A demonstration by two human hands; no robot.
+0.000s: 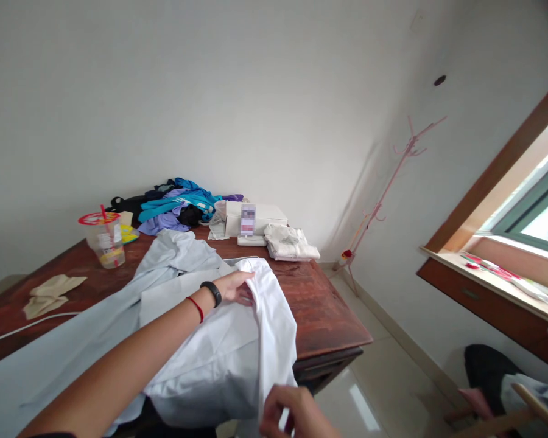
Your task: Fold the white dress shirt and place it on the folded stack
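Note:
A white shirt [276, 328] lies spread over the table, and its near part hangs past the front edge. My left hand [235, 286], with a black band and a red string at the wrist, pinches a fold near its far end; the fingertips are partly hidden by the cloth. At the bottom of the view, my right hand [292, 410] has its thumb and fingers closed on the lower end of the same fold. Between the two hands the fold runs down in a long strip. To the left stretches pale grey-looking fabric [86, 328], part of it under my left forearm.
On the dark wooden table [329, 304] are a plastic cup with a straw [107, 240], a beige cloth [55, 292], a heap of clothes [182, 204], a white box [271, 214] and folded white fabric [292, 242]. A pink coat stand [383, 194] leans in the corner.

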